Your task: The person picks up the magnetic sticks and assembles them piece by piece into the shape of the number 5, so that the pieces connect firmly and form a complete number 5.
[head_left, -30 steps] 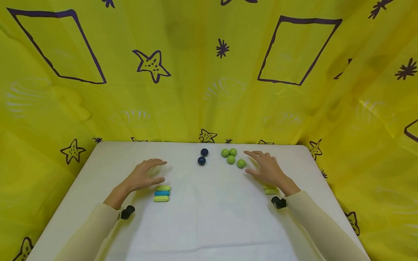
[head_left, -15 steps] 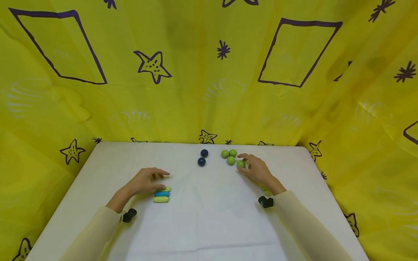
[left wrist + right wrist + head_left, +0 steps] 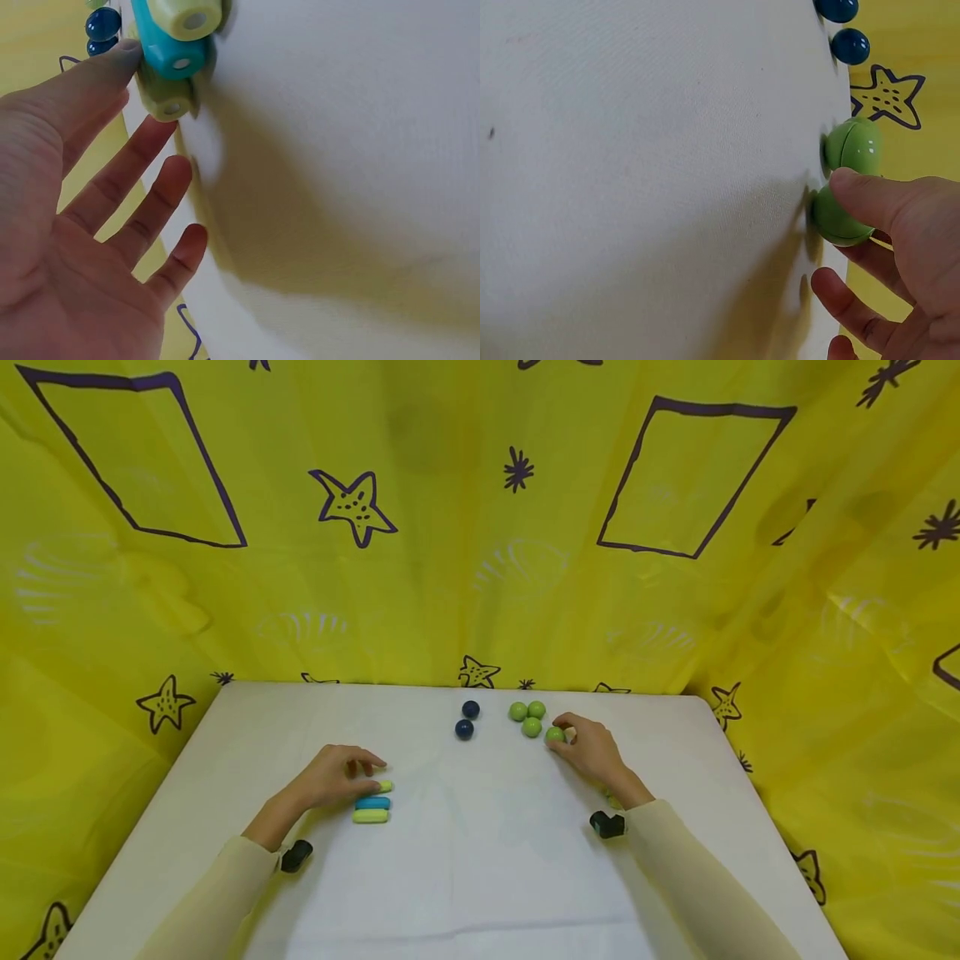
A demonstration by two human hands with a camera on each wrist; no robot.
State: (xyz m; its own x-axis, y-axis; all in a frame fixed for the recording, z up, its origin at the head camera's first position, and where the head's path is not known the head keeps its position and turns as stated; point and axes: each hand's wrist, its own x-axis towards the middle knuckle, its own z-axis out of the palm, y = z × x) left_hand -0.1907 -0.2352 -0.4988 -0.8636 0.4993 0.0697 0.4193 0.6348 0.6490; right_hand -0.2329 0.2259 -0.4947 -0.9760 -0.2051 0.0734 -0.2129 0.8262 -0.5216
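Observation:
Left of centre, my left hand [image 3: 333, 777] has its thumb and index finger at the farthest of three short rounded bars, a yellow-green bar [image 3: 385, 786]; its other fingers spread loosely in the left wrist view. Just nearer lie a blue bar [image 3: 372, 803] and a second yellow-green bar [image 3: 371, 817]. My right hand [image 3: 592, 750] pinches a glossy green ball [image 3: 554, 735] between thumb and fingers. In the right wrist view the thumb covers part of this ball [image 3: 836, 217], and another green ball [image 3: 853, 146] sits right behind it.
Three green balls [image 3: 532, 727] cluster left of the right hand. Two dark blue balls [image 3: 464, 729] stand farther left. More yellow-green bars [image 3: 612, 799] lie partly hidden under the right wrist. A yellow patterned curtain [image 3: 420, 568] borders the white table [image 3: 480, 860].
The right hand has moved left and closed its fingers on the nearest green ball. The left hand has come down to the far yellow-green bar, which now sits slightly apart from the blue one.

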